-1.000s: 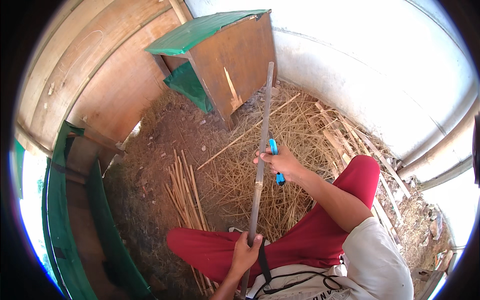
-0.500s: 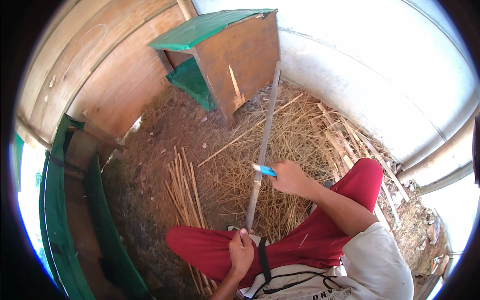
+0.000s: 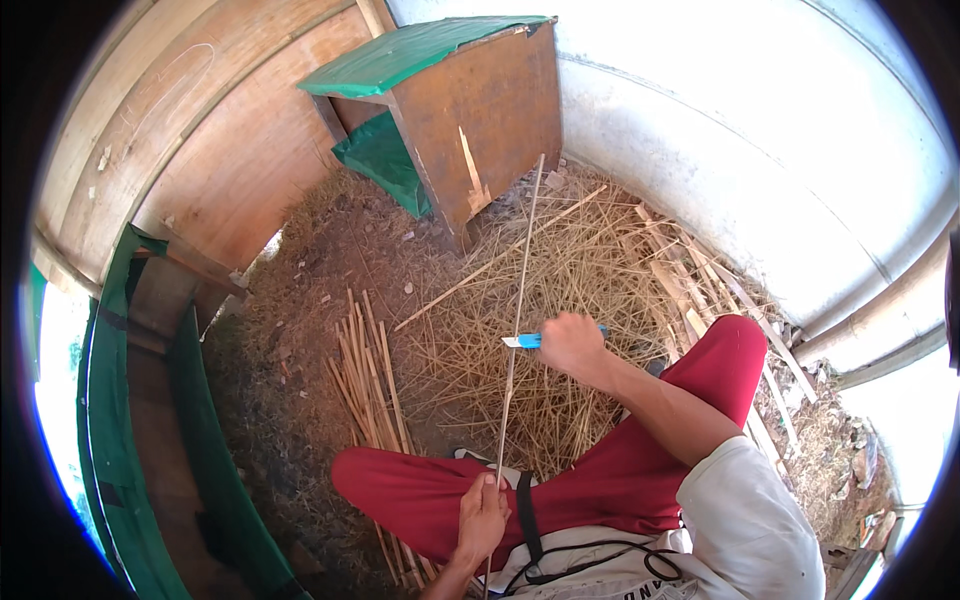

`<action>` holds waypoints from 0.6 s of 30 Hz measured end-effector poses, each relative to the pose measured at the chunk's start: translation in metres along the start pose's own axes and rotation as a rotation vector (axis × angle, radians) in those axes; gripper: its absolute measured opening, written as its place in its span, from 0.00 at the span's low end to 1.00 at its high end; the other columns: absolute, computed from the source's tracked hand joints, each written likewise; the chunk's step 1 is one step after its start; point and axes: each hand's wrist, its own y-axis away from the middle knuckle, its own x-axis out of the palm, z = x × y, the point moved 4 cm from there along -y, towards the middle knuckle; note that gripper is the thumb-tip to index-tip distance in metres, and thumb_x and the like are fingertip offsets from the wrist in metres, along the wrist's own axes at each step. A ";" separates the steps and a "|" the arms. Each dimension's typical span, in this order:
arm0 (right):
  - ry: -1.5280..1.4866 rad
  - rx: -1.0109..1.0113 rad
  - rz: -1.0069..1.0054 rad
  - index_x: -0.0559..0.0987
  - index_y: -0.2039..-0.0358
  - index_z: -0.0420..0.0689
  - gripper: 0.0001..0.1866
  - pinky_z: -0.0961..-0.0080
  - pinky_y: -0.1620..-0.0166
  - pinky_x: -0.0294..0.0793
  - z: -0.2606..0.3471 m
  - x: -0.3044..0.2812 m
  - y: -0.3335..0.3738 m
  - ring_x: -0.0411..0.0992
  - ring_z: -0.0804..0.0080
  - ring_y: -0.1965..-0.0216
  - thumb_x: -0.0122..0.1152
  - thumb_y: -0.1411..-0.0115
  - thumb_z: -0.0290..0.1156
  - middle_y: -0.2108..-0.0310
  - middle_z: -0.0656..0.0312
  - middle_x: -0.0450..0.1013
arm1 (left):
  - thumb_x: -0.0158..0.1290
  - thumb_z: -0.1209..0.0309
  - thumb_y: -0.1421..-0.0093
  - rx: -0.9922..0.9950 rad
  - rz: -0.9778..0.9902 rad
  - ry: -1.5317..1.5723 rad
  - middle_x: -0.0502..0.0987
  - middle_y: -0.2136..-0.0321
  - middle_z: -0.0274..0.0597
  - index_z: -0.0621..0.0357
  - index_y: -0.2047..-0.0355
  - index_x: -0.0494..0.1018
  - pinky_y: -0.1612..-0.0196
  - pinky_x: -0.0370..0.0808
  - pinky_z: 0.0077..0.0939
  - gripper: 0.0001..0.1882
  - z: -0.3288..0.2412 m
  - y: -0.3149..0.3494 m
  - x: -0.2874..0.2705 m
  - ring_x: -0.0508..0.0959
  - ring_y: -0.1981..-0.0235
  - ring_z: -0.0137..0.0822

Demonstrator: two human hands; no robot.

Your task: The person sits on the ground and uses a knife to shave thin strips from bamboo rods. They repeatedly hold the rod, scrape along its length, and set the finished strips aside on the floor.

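Note:
My right hand [image 3: 572,346] is closed around a blue utility knife [image 3: 528,342], its blade out toward the left. The blade lies at the middle of a long thin bamboo strip [image 3: 524,262], seen nearly edge-on; whether it cuts in, I cannot tell. Low in the view, my left hand [image 3: 482,520] grips the strip near its close end, thumb on top, over my crossed legs in red trousers. From there the strip runs away from me, its far end near a brown wooden cabinet [image 3: 485,110].
Several narrow bamboo strips [image 3: 372,375] lie bundled by my left knee. Pale shavings [image 3: 590,290] cover the ground ahead. Wider split pieces [image 3: 690,290] lie along the white wall [image 3: 740,140] at right. A green-covered wooden frame [image 3: 115,400] stands at left.
The strip has turned from its broad grey face to its narrow edge, and its far end sits lower. My right hand and knife shifted slightly right; my left hand stays around the strip.

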 end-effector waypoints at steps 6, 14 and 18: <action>0.012 0.043 0.157 0.81 0.76 0.39 0.07 0.60 0.72 0.80 0.006 0.009 -0.004 0.80 0.54 0.74 0.58 0.48 0.29 0.75 0.50 0.78 | 0.34 0.62 0.23 -0.078 0.013 0.048 0.53 0.86 0.25 0.55 0.66 0.65 0.82 0.53 0.20 0.16 0.005 0.014 -0.006 0.51 0.86 0.20; -0.023 0.181 0.201 0.83 0.71 0.39 0.09 0.57 0.65 0.81 -0.007 0.012 -0.013 0.81 0.51 0.69 0.56 0.43 0.30 0.72 0.49 0.79 | 0.34 0.62 0.24 -0.195 0.003 0.055 0.52 0.86 0.26 0.56 0.66 0.64 0.82 0.54 0.21 0.16 0.022 0.037 -0.015 0.52 0.86 0.20; 0.023 0.264 0.146 0.83 0.70 0.39 0.10 0.56 0.61 0.81 -0.047 0.020 -0.024 0.81 0.51 0.66 0.55 0.41 0.29 0.69 0.48 0.80 | 0.35 0.62 0.25 -0.233 -0.006 -0.040 0.54 0.85 0.27 0.56 0.65 0.65 0.81 0.55 0.22 0.15 0.037 0.061 -0.029 0.54 0.85 0.22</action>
